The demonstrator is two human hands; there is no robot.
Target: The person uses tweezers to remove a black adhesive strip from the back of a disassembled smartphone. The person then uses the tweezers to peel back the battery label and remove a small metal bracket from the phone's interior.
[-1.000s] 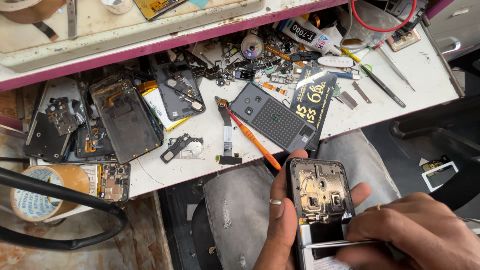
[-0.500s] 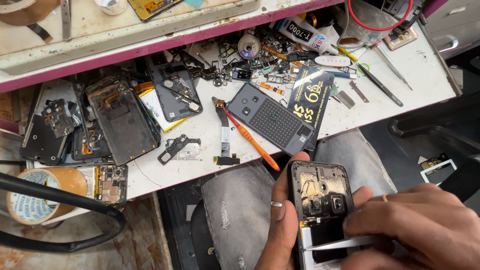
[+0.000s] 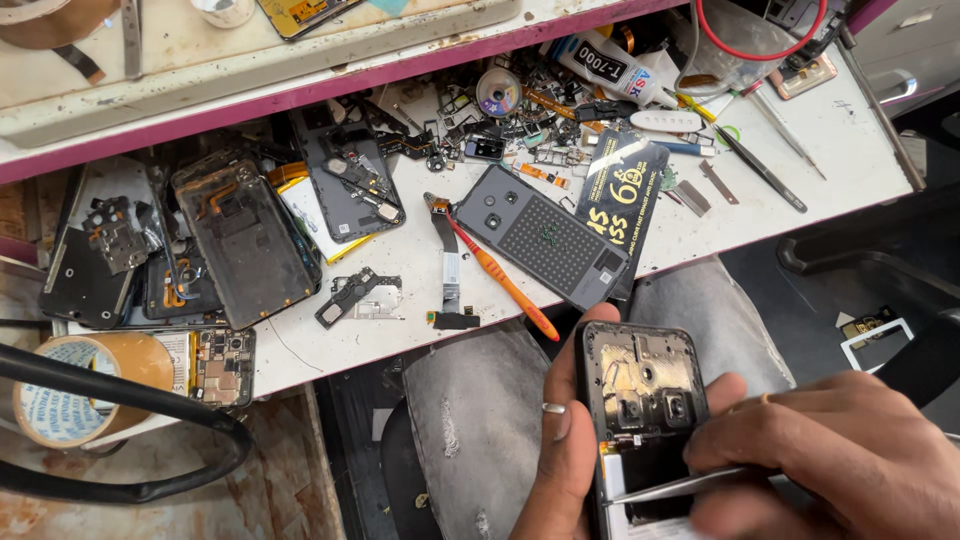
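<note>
Left hand (image 3: 562, 440): our fingers clamp the opened black phone with exposed back (image 3: 642, 400), over our lap.
Right hand (image 3: 840, 460): fingers pinch thin metal tweezers (image 3: 670, 487), tips on phone.
Bench (image 3: 850, 130): black rectangular card with gold print (image 3: 625, 195), white glue tube with black label (image 3: 610, 68).
Bench left: brown tape roll (image 3: 75, 385).

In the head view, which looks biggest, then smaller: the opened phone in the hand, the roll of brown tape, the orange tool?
1. Opened phone, though it is nearest the camera.
2. Roll of brown tape, partly hidden.
3. Orange tool, long but thin.

Cluttered white workbench (image 3: 860, 140), magenta-edged shelf (image 3: 300, 95)
</note>
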